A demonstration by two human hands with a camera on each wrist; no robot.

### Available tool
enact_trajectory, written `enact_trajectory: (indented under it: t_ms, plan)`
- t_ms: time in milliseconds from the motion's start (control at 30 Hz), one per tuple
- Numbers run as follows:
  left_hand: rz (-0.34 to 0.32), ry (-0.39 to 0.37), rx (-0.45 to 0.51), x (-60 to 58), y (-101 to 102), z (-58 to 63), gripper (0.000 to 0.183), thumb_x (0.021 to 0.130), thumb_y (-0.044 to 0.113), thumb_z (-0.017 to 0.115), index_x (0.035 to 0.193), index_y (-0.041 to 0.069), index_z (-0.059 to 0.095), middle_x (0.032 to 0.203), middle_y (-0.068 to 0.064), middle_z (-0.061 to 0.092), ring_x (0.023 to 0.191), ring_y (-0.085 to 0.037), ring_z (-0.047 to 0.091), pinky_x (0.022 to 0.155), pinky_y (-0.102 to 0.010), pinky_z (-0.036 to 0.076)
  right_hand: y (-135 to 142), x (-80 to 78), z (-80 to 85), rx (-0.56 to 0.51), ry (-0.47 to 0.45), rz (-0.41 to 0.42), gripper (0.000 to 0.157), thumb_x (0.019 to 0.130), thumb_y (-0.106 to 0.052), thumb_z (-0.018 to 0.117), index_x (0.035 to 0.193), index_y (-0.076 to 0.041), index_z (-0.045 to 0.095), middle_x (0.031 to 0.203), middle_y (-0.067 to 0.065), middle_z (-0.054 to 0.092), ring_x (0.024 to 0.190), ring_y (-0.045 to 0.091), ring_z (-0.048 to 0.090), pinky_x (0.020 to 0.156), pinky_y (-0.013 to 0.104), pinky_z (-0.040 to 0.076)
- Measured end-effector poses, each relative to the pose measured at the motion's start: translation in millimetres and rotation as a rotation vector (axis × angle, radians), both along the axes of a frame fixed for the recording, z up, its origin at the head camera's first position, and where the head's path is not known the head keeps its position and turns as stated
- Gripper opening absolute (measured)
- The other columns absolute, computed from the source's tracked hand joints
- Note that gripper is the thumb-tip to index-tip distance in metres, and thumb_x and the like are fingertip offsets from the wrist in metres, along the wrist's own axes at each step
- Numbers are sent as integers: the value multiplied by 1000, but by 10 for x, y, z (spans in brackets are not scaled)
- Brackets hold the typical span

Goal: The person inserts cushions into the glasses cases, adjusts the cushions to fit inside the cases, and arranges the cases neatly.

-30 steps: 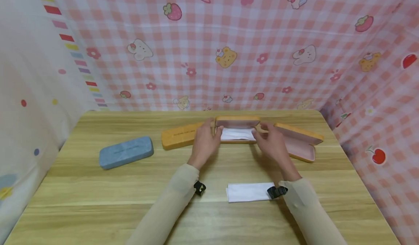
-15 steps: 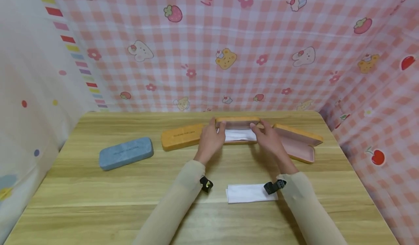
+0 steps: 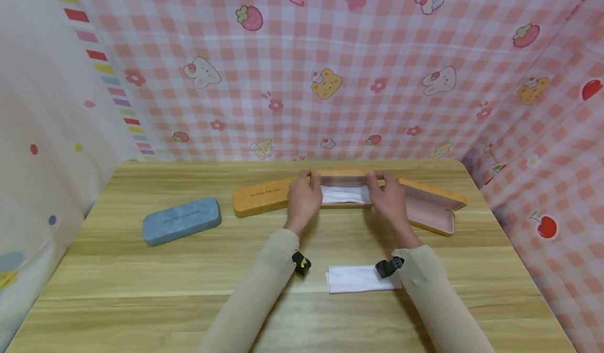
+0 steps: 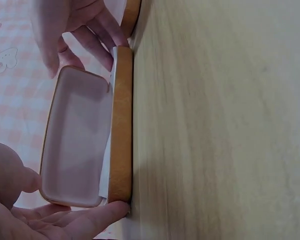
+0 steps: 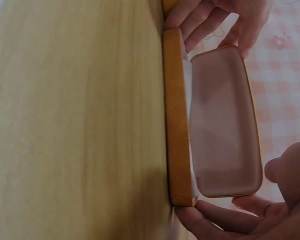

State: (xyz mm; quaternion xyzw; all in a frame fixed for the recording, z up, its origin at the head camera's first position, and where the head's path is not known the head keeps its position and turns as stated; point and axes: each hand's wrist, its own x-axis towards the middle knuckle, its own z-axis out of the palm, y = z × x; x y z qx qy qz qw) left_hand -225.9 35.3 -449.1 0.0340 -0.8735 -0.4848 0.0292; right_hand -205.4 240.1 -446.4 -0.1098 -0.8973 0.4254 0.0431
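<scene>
An orange glasses case [image 3: 346, 205] stands with its lid raised at the table's back, a folded white cloth [image 3: 344, 194] inside. My left hand [image 3: 304, 201] grips the case's left end, thumb by the lid's rim and fingers along the side. At the opposite end, my right hand [image 3: 390, 201] holds it in much the same way. Both wrist views show the pale pink lid lining [image 4: 80, 140] and the case's orange front wall [image 5: 177, 120] resting on the table, with fingertips [image 4: 110, 212] touching the lower corner.
A closed orange case [image 3: 261, 198] lies left of the hands, and a closed blue case [image 3: 181, 221] farther left. At right an orange case [image 3: 431, 216] stands open. A folded white cloth [image 3: 354, 279] lies in front, partly under the right wrist strap. Patterned fabric hangs behind.
Both hands have closed in on the ends of the middle case. The thumbs have moved from beside the cloth up to the lid's rim. The cases have stayed in place.
</scene>
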Motion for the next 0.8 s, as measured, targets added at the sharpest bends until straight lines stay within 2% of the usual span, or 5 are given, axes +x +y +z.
enact_trajectory:
  t_ms: [233,400,500,600,800]
  plan:
    - [6,13,33,39,16,-21,47,109,37,48,140,4,57,92,-15,73,78,-27,66,75,-46,57,59,8,-24,-18,25,14,56,105,-54,48,129,-4,58,120,24,71,105,35,73,84,46,59]
    - [0,11,69,72,8,-12,45,109,32,51,139,-1,56,76,-10,63,60,-17,52,58,-32,46,92,16,-6,-54,15,54,51,104,-52,52,122,-5,59,102,22,74,79,21,71,68,31,54]
    - [-7,25,86,86,3,-11,44,108,28,52,138,-4,56,78,-11,64,59,-16,51,56,-28,43,99,31,8,-48,0,61,52,104,-51,52,123,-4,59,103,22,73,78,18,69,68,29,52]
    - [-18,41,109,97,-7,-14,42,108,24,53,137,-7,56,87,-17,69,64,-20,58,59,-31,49,104,44,19,-40,-23,60,52,104,-51,52,125,-3,58,111,21,72,88,21,70,72,29,53]
    - [-48,28,144,122,-38,-40,35,107,17,54,131,-8,58,117,-25,71,99,-32,71,84,-42,61,127,70,-1,-43,-32,83,43,106,-41,55,119,0,61,116,22,70,104,30,69,75,28,53]
